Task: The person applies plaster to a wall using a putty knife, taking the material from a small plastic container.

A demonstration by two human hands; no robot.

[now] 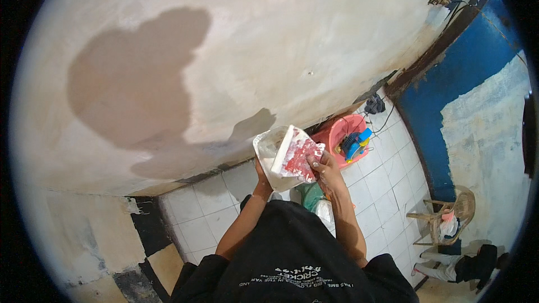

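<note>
Two bare hands are meeting in front of a pale plastered wall point(269, 39), both busy with one container. The left hand point(263, 177) is gripping from below a clear, crumpled plastic bag point(268, 151), its fingers clenched around the bag's lower part. The right hand point(324, 168) is pressing a flat white trowel smeared with red paste point(297, 157) against the bag's open mouth, its fingers point(314, 164) closed on the blade's lower edge. What is lying inside the bag cannot be told beyond the red smear on the blade. The bag and the trowel are being held up in the air, close to the wall and above a white tiled floor point(387, 191).

One pink plastic basin point(337, 134) is sitting on the tiles by the wall's foot, carrying one blue and yellow tool point(355, 143). One wicker chair point(449, 219) is standing well apart to the right, holding something white and orange. One person in dark and white clothing point(460, 266) is crouching near the chair.

One large damp brownish patch point(135, 78) is darkening the plaster. To the right a blue painted wall point(466, 67) is showing a broad pale patch, and the room is looking bare and unfinished
</note>
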